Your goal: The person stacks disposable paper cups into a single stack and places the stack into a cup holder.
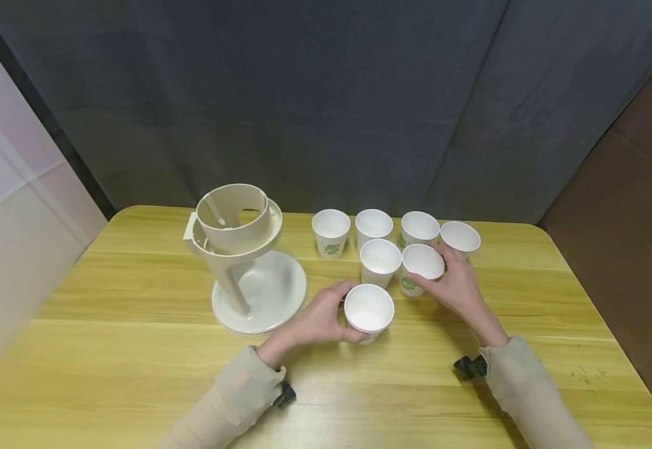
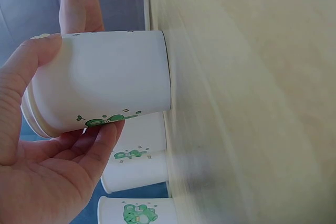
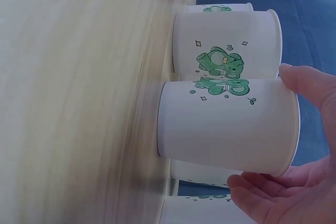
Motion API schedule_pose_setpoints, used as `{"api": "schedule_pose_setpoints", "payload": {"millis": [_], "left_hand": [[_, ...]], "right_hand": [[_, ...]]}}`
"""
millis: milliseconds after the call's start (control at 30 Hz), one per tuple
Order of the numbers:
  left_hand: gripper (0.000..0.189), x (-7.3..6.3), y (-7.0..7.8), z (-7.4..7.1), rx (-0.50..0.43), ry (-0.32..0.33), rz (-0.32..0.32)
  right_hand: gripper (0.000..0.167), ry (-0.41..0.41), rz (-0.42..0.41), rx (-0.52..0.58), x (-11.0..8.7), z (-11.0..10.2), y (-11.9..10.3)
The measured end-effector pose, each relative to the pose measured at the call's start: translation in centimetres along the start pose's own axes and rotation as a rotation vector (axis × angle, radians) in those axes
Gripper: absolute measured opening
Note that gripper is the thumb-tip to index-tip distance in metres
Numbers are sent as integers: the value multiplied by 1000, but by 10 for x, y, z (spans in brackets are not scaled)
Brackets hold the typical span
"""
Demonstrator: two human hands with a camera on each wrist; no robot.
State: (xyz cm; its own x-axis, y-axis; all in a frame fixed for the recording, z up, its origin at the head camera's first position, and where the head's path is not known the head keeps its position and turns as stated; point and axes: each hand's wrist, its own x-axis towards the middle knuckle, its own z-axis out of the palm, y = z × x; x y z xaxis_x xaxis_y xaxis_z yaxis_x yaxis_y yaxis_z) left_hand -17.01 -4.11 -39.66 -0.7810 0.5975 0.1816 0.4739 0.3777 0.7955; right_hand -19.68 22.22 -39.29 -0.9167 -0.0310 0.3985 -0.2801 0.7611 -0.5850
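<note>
White paper cups with green cartoon prints stand in rows on the wooden table. In the head view my left hand (image 1: 326, 317) holds the front paper cup (image 1: 369, 308) from its left side. The left wrist view has the thumb on one side of this cup (image 2: 113, 80) and the fingers curled against the other. My right hand (image 1: 456, 280) holds the right cup (image 1: 422, 262) of the middle row, its thumb and fingers at opposite sides near the rim. Beside that cup is another middle-row cup (image 1: 380, 259). In the right wrist view, the held cup (image 3: 226, 124) overlaps its neighbour.
Several more cups line the back of the table (image 1: 135, 374), from the leftmost cup (image 1: 331, 231) to the rightmost cup (image 1: 460, 236). A cream plastic ring stand (image 1: 230, 240) on a round white base (image 1: 281, 287) stands at left. A dark curtain (image 1: 303, 106) hangs behind.
</note>
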Motion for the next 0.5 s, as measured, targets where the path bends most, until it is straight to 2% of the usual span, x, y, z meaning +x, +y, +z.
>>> {"api": "schedule_pose_setpoints", "payload": {"millis": [500], "left_hand": [[69,0,2,-1,1,1,10]], "right_hand": [[53,7,4,28,-6,-6,2]]}}
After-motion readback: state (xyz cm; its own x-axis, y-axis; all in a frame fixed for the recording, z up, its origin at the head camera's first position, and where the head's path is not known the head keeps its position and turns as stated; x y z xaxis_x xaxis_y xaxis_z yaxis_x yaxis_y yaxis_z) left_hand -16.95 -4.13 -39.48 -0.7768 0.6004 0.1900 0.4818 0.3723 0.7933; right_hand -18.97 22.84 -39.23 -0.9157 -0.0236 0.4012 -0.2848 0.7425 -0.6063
